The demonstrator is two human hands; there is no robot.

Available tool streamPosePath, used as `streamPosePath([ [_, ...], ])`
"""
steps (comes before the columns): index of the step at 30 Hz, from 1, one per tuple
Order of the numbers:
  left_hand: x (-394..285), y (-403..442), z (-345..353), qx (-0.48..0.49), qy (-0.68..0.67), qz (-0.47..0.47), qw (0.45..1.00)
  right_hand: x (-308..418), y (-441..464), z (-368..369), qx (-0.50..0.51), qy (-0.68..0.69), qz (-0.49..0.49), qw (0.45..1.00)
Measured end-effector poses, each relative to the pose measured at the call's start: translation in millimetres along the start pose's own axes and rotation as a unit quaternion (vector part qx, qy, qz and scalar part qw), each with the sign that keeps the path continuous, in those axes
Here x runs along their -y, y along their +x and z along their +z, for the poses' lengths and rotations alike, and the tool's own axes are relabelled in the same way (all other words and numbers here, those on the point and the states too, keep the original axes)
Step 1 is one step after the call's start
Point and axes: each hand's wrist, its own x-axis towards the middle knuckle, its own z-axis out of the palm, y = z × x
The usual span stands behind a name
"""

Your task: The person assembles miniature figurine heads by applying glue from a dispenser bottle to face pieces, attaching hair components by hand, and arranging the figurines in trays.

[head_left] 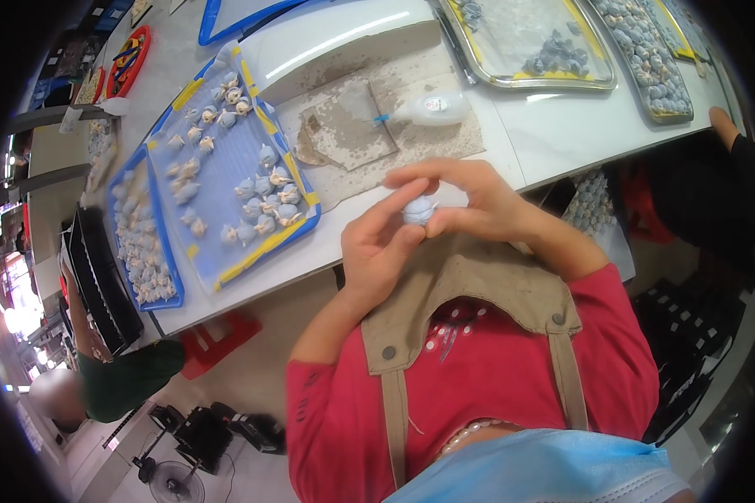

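A small pale blue-grey figurine (418, 210) is held between my two hands, close to my apron at the table's front edge. My left hand (379, 243) is closed on its left side, thumb below and fingers above. From the right, my right hand (483, 199) grips it too, thumb on its lower side and forefinger arched over the top. The fingers cover part of the figurine, so its full shape is hidden. Just beyond my hands, a white squeeze bottle (432, 109) with a blue tip lies on stained cardboard (344, 126).
To the left, a blue-rimmed tray (226, 159) taped in yellow carries many similar figurines; another blue tray (176, 285) sits beside it. Metal-edged trays (554, 82) stand at the back right. A person in a dark green top (134, 381) is at the left; another's arm (723, 127) shows right.
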Motion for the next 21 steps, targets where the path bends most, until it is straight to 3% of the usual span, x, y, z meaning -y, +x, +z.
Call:
streamPosePath([
  [6,2.5,-2.0,-5.3,0.038,0.039,-0.004,0.998,7.9,-4.8,-9.0,0.054,0.041,0.026,0.997],
  [19,-4.5,-3.9,-5.2,0.04,0.142,0.056,0.987,4.7,-7.5,-2.8,0.033,0.023,-0.034,0.999],
  [21,-13.4,-5.4,-8.6,0.049,0.173,0.02,0.984,6.0,-3.8,1.6,0.034,0.014,-0.043,0.998],
])
